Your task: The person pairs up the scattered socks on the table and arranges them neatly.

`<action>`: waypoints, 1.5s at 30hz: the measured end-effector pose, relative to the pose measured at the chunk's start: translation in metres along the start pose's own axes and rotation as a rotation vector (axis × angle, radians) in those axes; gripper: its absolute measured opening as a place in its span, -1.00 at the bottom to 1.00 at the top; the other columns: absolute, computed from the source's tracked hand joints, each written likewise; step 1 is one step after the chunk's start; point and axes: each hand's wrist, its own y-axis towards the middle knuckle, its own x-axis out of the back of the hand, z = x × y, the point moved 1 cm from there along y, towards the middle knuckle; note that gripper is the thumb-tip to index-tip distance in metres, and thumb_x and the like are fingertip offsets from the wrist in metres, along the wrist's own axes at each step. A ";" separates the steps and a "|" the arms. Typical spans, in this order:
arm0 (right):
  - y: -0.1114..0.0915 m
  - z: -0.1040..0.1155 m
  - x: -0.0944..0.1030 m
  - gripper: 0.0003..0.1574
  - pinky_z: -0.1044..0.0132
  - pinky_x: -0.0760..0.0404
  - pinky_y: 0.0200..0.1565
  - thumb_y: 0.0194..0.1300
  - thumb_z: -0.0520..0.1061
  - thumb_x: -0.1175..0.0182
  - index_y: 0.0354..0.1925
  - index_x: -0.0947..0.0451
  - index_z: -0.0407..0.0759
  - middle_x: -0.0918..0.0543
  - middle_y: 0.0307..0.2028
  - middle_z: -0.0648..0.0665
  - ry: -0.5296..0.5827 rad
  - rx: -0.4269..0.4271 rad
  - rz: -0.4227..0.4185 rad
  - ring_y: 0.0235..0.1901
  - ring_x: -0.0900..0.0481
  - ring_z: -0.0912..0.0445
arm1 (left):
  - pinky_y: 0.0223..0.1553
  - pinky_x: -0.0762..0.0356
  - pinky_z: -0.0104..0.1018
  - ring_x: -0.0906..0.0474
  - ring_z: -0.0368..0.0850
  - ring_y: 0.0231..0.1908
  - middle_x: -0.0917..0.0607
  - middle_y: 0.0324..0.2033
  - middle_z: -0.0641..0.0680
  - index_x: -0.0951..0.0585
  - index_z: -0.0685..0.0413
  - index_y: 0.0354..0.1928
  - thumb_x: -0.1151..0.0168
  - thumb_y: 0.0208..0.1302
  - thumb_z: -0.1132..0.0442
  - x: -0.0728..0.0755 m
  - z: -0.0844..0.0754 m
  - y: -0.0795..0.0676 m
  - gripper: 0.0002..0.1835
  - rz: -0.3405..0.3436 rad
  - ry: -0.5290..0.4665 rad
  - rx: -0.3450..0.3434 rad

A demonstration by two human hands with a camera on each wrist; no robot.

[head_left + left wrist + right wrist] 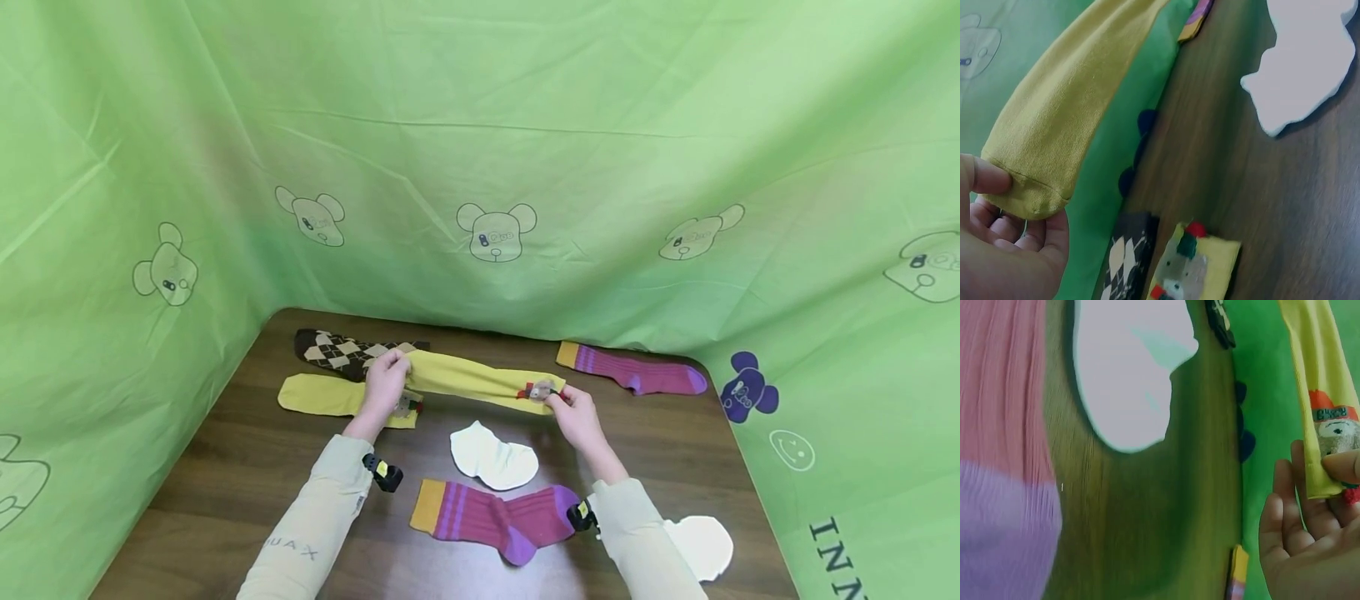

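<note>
Left hand (385, 383) and right hand (582, 418) stretch a yellow sock (468, 379)

I see each closed in a pinch on one end, above the table (225, 492). I judge this a pairing step; next move seems to call for lowering it flat onto the matching sock (318, 395).

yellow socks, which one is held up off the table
The yellow animal-print sock stretched between the left grip and right grip; the other yellow sock lies on the wood-grain table beside the argyle sock.
</note>
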 end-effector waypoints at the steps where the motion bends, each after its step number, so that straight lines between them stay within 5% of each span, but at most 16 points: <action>1: 0.000 0.000 -0.002 -0.88 0.36 -0.35 -0.55 0.14 -0.22 -0.15 -0.42 -0.58 -0.27 -0.48 -0.66 -0.09 0.022 -0.010 0.005 -0.62 -0.37 0.14 | -0.53 -0.22 -0.24 -0.18 -0.06 -0.66 -0.28 -0.69 0.05 -0.42 0.12 -0.53 -0.02 0.10 0.33 0.003 0.000 0.000 -0.91 -0.004 0.006 0.000; 7: -0.002 0.007 -0.015 -0.88 0.29 -0.36 -0.47 0.07 -0.29 -0.09 -0.42 -0.56 -0.33 -0.42 -0.65 -0.04 0.142 -0.034 0.053 -0.55 -0.35 0.11 | -0.49 -0.24 -0.23 -0.20 -0.04 -0.62 -0.34 -0.62 0.09 -0.41 0.14 -0.54 -0.01 0.06 0.36 0.018 0.001 0.006 -0.92 -0.049 0.015 0.009; 17: 0.000 0.018 -0.033 -0.75 0.02 -0.54 -0.19 0.09 -0.42 -0.03 -0.26 -0.58 -0.45 -0.60 -0.48 -0.23 0.212 0.001 0.104 -0.46 -0.48 0.17 | -0.41 -0.26 -0.21 -0.27 0.04 -0.49 -0.39 -0.55 0.18 -0.42 0.21 -0.53 0.01 0.01 0.37 0.039 0.003 0.012 -0.95 -0.099 0.009 0.011; 23: -0.005 0.034 -0.041 -0.74 0.30 -0.56 -0.27 0.09 -0.46 -0.02 -0.23 -0.56 -0.51 -0.61 -0.49 -0.15 0.314 0.014 0.130 -0.44 -0.52 0.12 | -0.42 -0.26 -0.22 -0.24 0.00 -0.52 -0.40 -0.50 0.17 -0.40 0.21 -0.50 0.04 0.06 0.39 0.054 0.001 0.015 -0.95 -0.111 -0.013 0.021; 28: -0.004 0.038 -0.051 -0.78 0.14 -0.58 -0.17 0.15 -0.47 -0.05 -0.20 -0.53 -0.55 -0.65 -0.40 -0.22 0.378 0.012 0.163 -0.43 -0.58 0.06 | -0.41 -0.22 -0.24 -0.20 -0.02 -0.49 -0.42 -0.42 0.13 -0.39 0.23 -0.47 0.05 0.10 0.38 0.068 -0.002 0.018 -0.94 -0.137 -0.026 0.027; 33: -0.002 0.036 -0.065 -0.80 0.09 -0.58 -0.16 0.20 -0.43 -0.14 -0.18 -0.53 -0.54 -0.66 -0.33 -0.26 0.414 0.041 0.160 -0.33 -0.63 -0.07 | -0.36 -0.27 -0.26 -0.30 -0.02 -0.38 -0.42 -0.46 0.12 -0.51 0.26 -0.38 0.00 0.15 0.34 0.080 -0.001 0.020 -0.87 -0.212 -0.006 0.015; 40: -0.004 0.038 -0.081 -0.77 0.08 -0.58 -0.14 0.20 -0.39 -0.19 -0.14 -0.54 -0.48 -0.67 -0.30 -0.25 0.443 0.032 0.190 -0.28 -0.64 -0.06 | -0.18 -0.39 -0.40 -0.46 -0.20 -0.16 -0.60 -0.14 0.06 -0.59 0.22 -0.04 -0.12 0.26 0.25 0.093 0.001 0.022 -0.72 -0.265 -0.054 0.047; 45: -0.004 0.043 -0.092 -0.73 -0.04 -0.53 -0.10 0.22 -0.39 -0.17 -0.10 -0.51 -0.51 -0.66 -0.30 -0.30 0.478 0.038 0.217 -0.25 -0.62 -0.24 | -0.26 -0.43 -0.48 -0.52 -0.26 -0.27 -0.66 -0.27 -0.03 -0.61 0.21 -0.06 -0.20 0.23 0.28 0.102 0.003 0.023 -0.74 -0.322 -0.094 0.038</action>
